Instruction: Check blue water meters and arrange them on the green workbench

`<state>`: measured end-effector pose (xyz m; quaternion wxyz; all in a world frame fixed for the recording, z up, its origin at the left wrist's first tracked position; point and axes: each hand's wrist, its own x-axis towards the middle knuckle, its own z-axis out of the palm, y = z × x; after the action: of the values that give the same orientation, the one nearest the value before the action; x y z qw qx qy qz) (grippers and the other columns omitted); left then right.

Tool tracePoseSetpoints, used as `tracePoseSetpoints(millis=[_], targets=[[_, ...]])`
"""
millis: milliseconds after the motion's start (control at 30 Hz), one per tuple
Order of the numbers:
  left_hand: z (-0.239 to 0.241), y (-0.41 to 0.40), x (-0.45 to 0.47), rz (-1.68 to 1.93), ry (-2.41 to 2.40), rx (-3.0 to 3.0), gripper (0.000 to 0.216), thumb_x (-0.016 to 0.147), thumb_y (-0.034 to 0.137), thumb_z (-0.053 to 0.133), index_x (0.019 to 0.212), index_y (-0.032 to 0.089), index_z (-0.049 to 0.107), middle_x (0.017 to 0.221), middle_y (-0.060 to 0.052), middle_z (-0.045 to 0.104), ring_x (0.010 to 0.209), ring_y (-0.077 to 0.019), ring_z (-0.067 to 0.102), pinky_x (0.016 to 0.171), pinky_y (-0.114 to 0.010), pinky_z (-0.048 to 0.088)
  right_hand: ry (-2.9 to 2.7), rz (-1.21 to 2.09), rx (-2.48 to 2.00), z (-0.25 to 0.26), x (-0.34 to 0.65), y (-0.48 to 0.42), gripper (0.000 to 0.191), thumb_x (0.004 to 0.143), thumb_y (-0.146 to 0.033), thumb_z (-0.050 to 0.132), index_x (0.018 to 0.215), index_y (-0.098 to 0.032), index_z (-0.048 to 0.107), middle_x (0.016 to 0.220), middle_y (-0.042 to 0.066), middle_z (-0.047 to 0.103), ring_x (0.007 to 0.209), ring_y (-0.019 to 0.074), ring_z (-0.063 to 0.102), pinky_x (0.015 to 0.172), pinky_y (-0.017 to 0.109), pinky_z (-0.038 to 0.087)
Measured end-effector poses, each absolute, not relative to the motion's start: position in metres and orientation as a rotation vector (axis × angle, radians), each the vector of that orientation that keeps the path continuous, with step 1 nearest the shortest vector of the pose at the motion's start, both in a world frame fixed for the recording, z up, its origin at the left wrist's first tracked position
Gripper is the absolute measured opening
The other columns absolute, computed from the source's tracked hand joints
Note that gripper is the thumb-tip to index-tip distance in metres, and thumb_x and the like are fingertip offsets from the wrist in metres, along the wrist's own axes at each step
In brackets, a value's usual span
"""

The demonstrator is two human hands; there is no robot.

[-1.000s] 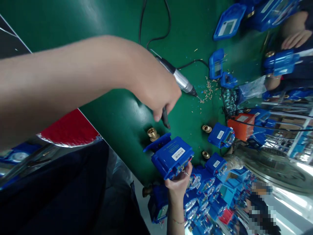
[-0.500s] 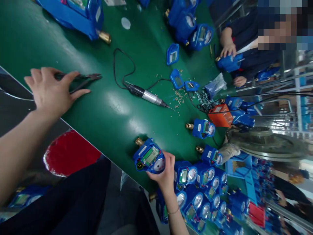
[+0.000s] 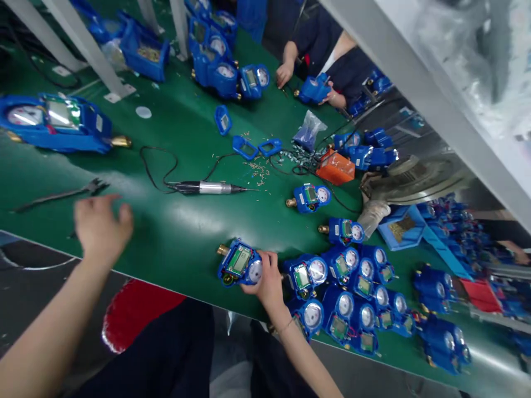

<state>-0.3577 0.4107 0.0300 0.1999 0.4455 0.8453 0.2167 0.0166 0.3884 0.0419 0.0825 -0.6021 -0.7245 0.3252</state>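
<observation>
The left hand (image 3: 102,224) is motion-blurred — its fingers (image 3: 111,200) indistinct — and meters (image 3: 443,342) far right blur together.

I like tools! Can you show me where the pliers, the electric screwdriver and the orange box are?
pliers (image 3: 62,194), head view, on the long handles.
electric screwdriver (image 3: 211,188), head view, on its silver barrel.
orange box (image 3: 335,167), head view, on its top face.

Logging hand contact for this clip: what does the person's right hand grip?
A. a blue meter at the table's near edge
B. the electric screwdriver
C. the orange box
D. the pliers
A: the right hand grips the blue meter; the electric screwdriver lies untouched.
</observation>
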Motion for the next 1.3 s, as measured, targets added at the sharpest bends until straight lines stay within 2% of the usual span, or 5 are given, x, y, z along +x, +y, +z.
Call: tracePoseSetpoints(millis=[133,300,433,733,1300], targets=[[0.042,0.463,-0.259,0.399,1.481,1.569,0.05,0.087,0.056,0.049,0.121,0.022,0.061,0.129,-0.005,0.059,0.117,-0.0241,0.053,0.105,-0.035,0.038,-2.129,0.969,-1.811,0.041,0.017,0.386,0.094,0.045,-0.029,0.086,0.128,-0.021,0.042,0.124,0.01,0.043,0.111,0.0282,0.055,0.101,0.039,0.048],[0.033,0.518,-0.157,-0.095,0.827,1.594,0.065,0.055,0.059,0.079,0.108,0.022,0.071,0.099,-0.006,0.074,0.09,-0.0273,0.068,0.079,-0.03,0.053,-2.008,0.817,-1.924,0.048,0.018,0.368,0.113,0.047,-0.024,0.089,0.142,-0.014,0.029,0.14,0.02,0.035,0.132,0.0373,0.039,0.11,0.047,0.039],[0.031,0.526,-0.13,-0.31,0.709,1.555,0.058,0.048,0.06,0.081,0.091,0.022,0.075,0.093,-0.005,0.075,0.087,-0.03,0.068,0.075,-0.031,0.054,-1.773,0.862,-1.991,0.074,0.033,0.345,0.099,0.057,-0.017,0.085,0.141,-0.017,0.034,0.144,0.018,0.034,0.136,0.0332,0.037,0.111,0.043,0.039],[0.041,0.53,-0.156,-0.261,1.11,1.103,0.093,0.065,0.075,0.062,0.133,0.013,0.045,0.12,-0.016,0.066,0.103,-0.0325,0.066,0.085,-0.038,0.057,-1.268,1.022,-1.877,0.131,0.109,0.256,0.014,0.081,-0.016,0.06,0.094,-0.02,0.064,0.09,0.004,0.067,0.085,0.0168,0.065,0.078,0.025,0.052],[0.031,0.618,0.045,-0.242,0.876,1.234,0.063,0.059,0.063,0.077,0.099,0.015,0.07,0.097,-0.01,0.074,0.083,-0.0231,0.069,0.071,-0.027,0.054,-0.816,0.852,-1.978,0.125,0.115,0.225,0.013,0.087,-0.026,0.055,0.09,-0.022,0.066,0.086,0.005,0.069,0.079,0.0168,0.066,0.073,0.024,0.052]])
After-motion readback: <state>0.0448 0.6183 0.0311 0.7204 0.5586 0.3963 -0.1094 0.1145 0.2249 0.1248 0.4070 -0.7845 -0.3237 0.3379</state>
